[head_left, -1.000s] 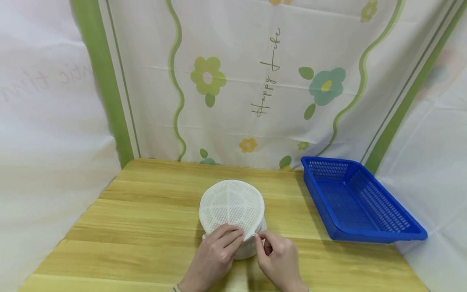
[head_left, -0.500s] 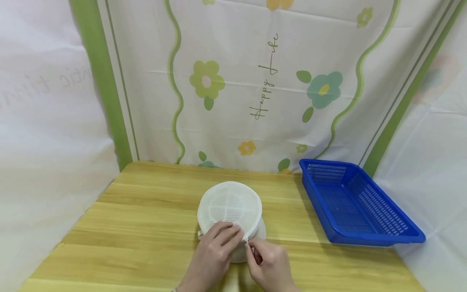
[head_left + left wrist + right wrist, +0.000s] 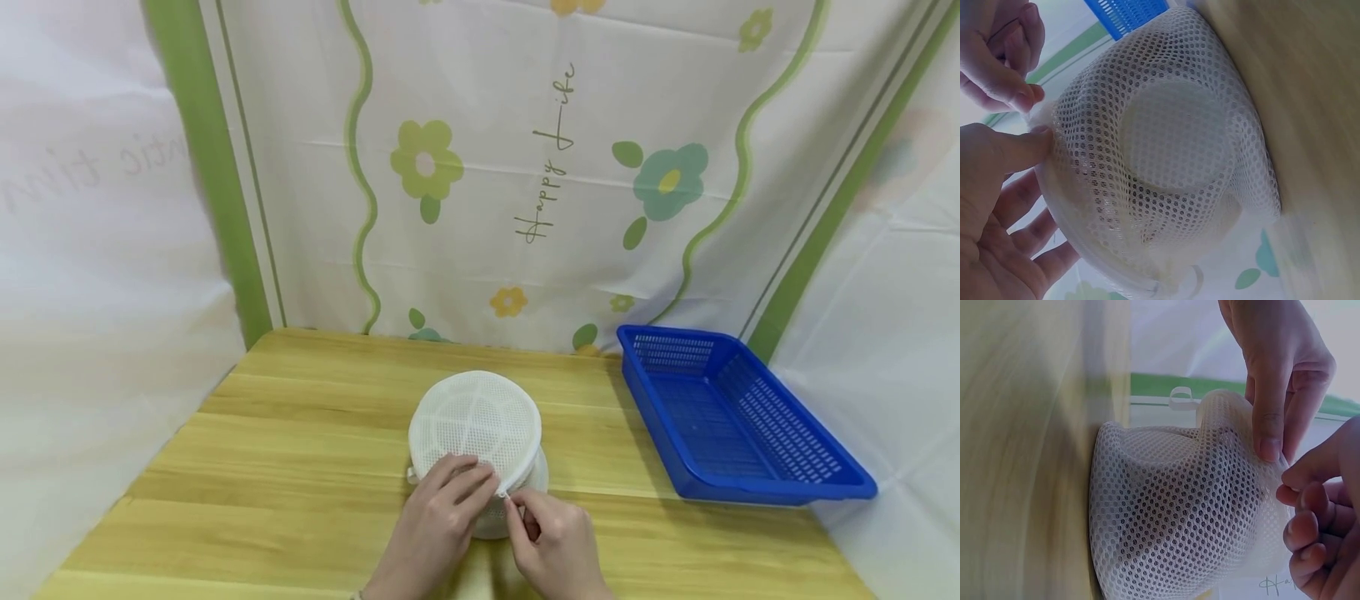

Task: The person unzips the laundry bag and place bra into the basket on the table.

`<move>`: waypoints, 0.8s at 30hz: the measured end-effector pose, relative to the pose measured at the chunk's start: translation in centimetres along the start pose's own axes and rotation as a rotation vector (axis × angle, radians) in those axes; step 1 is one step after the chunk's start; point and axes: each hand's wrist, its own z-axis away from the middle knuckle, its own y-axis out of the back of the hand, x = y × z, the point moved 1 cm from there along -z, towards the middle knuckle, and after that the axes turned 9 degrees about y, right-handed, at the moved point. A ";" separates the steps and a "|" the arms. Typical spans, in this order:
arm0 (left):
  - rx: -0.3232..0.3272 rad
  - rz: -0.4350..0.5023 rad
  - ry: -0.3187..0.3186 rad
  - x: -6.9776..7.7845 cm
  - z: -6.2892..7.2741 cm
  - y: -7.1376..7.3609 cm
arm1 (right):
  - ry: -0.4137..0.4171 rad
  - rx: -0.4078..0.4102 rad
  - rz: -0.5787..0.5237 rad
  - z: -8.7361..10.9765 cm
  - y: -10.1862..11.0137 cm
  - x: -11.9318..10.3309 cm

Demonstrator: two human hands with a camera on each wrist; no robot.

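Note:
A white mesh laundry bag (image 3: pixel 480 417), round and drum-shaped, stands on the wooden table with its circular top tilted toward me. My left hand (image 3: pixel 441 508) grips the near rim, fingers spread over the top and thumb (image 3: pixel 1029 147) against the side. Right beside it, my right hand (image 3: pixel 557 533) pinches a small zipper pull at the rim between thumb and index finger, the other fingers curled in. The pull is mostly hidden by the fingertips. Through the mesh side (image 3: pixel 1172 131) a pale round panel shows. A small white loop (image 3: pixel 1182 399) sticks out at the bag's left.
A blue plastic basket (image 3: pixel 678 467) with slotted walls stands at the right end of the table (image 3: pixel 300 433). White curtains (image 3: pixel 480 108) with flowers and green bands hang behind and on both sides.
My right hand has slid left along the near rim with the zipper pull, closer to my left hand. Over the last half second both hands stay nearly still.

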 end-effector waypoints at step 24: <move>-0.041 -0.004 -0.016 0.0 -0.1 0.3 | -0.158 0.054 0.162 -0.1 0.5 0.6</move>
